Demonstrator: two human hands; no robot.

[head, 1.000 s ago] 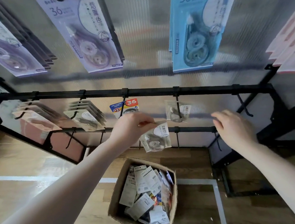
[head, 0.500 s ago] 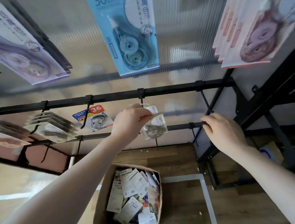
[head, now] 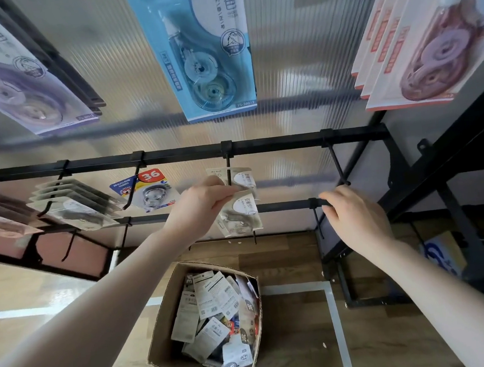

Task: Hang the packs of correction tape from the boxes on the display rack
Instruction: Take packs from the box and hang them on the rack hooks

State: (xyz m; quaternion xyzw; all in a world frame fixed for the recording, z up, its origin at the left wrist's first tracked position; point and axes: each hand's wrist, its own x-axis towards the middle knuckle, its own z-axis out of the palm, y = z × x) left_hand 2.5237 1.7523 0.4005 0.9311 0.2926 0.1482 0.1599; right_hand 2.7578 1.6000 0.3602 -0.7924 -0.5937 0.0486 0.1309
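My left hand [head: 200, 206] pinches the top of a grey-green correction tape pack [head: 242, 215] at the tip of a black hook [head: 228, 172] on the middle rail of the display rack [head: 275, 143]. Another pack [head: 241, 177] of the same kind hangs on that hook behind it. My right hand [head: 352, 217] grips the lower black rail [head: 283, 206] near its right end. On the floor below stands an open cardboard box [head: 160, 336] full of several loose packs [head: 213, 300].
Large packs hang on the top row: purple [head: 18, 85], blue [head: 203, 55], pink [head: 427, 41]. On the middle rail hang several grey packs [head: 73, 207] and a "36" pack [head: 150, 188]. An empty hook [head: 337, 163] sticks out at the right. White tape lines [head: 333, 307] mark the wooden floor.
The view swung right and closer. My left hand lifted its pack up to the hook holding the matching pack. My right hand stays on the lower rail.
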